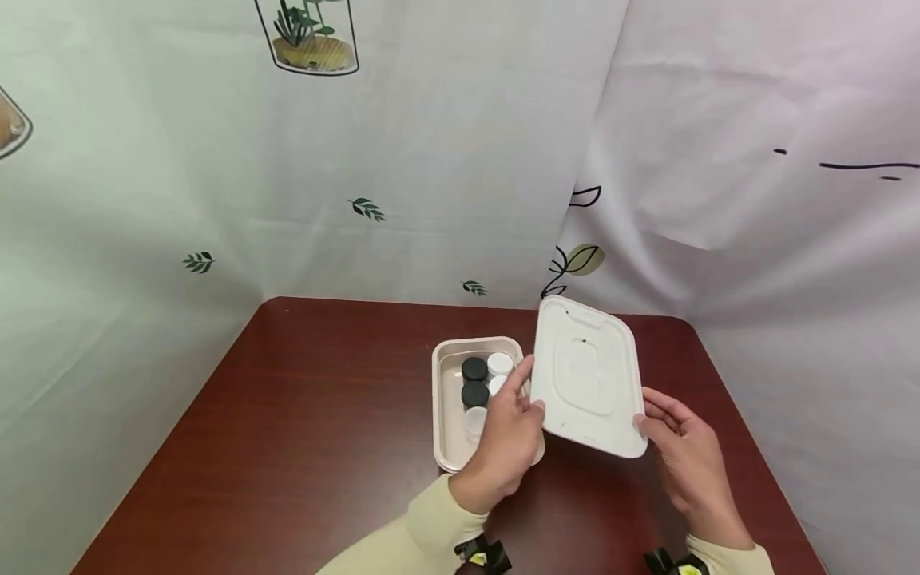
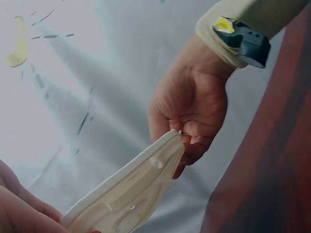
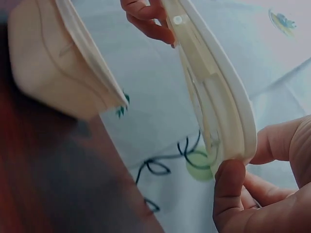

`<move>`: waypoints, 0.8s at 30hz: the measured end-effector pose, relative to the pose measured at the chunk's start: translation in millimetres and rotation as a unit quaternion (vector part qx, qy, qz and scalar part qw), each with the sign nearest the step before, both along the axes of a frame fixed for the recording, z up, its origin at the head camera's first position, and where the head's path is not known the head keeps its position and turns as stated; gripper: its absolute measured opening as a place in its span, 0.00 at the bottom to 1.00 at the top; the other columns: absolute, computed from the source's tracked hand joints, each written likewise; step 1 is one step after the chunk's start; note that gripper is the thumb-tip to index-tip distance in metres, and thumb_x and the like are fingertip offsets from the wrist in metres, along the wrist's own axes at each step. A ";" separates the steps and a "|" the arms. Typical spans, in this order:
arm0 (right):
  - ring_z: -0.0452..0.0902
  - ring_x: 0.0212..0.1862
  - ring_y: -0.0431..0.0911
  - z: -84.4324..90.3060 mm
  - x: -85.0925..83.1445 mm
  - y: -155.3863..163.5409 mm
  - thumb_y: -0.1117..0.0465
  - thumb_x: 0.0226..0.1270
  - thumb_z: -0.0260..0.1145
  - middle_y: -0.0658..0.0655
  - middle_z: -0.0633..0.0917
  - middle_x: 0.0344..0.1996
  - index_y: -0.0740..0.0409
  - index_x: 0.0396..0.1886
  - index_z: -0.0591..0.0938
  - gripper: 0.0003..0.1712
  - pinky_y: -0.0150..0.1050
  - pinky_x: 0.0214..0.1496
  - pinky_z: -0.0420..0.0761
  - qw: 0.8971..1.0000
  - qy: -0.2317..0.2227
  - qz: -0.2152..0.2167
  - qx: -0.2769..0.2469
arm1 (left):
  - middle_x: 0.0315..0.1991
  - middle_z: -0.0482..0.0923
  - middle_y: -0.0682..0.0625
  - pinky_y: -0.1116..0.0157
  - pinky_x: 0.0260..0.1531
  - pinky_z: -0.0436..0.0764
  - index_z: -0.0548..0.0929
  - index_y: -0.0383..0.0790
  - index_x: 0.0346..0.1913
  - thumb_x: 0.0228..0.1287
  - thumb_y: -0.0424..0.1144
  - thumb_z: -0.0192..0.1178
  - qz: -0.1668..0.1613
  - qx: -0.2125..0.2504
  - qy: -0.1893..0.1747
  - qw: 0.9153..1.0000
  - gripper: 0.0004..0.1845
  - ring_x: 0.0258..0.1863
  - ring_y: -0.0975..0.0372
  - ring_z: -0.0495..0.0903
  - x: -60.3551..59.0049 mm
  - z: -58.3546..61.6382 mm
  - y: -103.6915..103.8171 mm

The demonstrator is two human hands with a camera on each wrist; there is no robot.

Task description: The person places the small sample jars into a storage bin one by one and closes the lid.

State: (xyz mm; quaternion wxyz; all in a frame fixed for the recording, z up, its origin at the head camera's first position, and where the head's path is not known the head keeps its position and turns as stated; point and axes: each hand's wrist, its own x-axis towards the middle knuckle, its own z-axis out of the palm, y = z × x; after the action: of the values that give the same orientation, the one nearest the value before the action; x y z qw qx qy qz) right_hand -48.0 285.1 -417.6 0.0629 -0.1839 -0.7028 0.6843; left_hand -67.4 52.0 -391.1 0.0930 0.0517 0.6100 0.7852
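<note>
A white plastic lid (image 1: 585,375) is held tilted above the table, beside and partly over the right side of a cream plastic box (image 1: 447,359). At its left edge my left hand (image 1: 505,435) grips the lid between thumb and fingers. My right hand (image 1: 686,455) pinches the lower right edge, the thumb on one face and fingers on the other, as the right wrist view shows close up. Inside the box stand black-capped jars (image 1: 474,394), white-capped jars (image 1: 500,364) and a pale jar (image 1: 475,422). My left hand hides part of the box's contents.
The dark red-brown table (image 1: 309,415) extends left and in front of the box. Close behind it and to the right hangs a pale cloth (image 1: 431,160) printed with leaves. Black wrist cameras (image 1: 483,553) sit on both cuffs.
</note>
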 end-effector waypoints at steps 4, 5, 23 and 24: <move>0.83 0.47 0.36 6.6 -10.7 -13.8 0.66 0.76 0.68 0.42 0.84 0.47 0.65 0.75 0.71 0.31 0.30 0.44 0.86 0.999 0.018 0.043 0.014 | 0.67 0.77 0.36 0.69 0.45 0.81 0.61 0.40 0.83 0.72 0.22 0.48 0.007 0.014 -0.008 1.000 0.37 0.47 0.58 0.85 -6.8 3.8 -23.7; 0.83 0.48 0.37 8.0 -13.2 -16.7 0.65 0.76 0.67 0.42 0.84 0.47 0.65 0.75 0.71 0.31 0.30 0.45 0.86 0.998 0.023 0.054 0.016 | 0.69 0.76 0.37 0.68 0.46 0.81 0.61 0.40 0.83 0.70 0.22 0.48 0.010 0.014 -0.008 1.000 0.38 0.48 0.57 0.85 -8.3 3.9 -29.0; 0.82 0.47 0.39 31.4 -71.0 -69.3 0.65 0.78 0.63 0.52 0.83 0.52 0.61 0.76 0.74 0.29 0.34 0.42 0.87 0.988 0.042 0.136 0.057 | 0.68 0.73 0.34 0.67 0.31 0.76 0.60 0.44 0.84 0.58 0.15 0.46 0.036 0.000 -0.028 0.999 0.48 0.42 0.60 0.78 -22.0 -0.9 -102.0; 0.82 0.46 0.39 32.4 -74.1 -71.0 0.64 0.78 0.63 0.52 0.83 0.52 0.60 0.75 0.74 0.28 0.35 0.41 0.86 0.988 0.041 0.138 0.064 | 0.71 0.71 0.35 0.67 0.31 0.76 0.60 0.44 0.84 0.57 0.14 0.46 0.034 -0.001 -0.026 0.999 0.49 0.42 0.60 0.78 -22.0 -1.9 -104.7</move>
State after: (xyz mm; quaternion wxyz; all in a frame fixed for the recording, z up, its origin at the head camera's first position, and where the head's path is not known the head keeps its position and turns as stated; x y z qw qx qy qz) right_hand -122.1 214.1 -385.3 0.0086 -0.0528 -0.7605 0.6472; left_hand -89.3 -52.7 -393.0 0.0822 0.0104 0.6099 0.7881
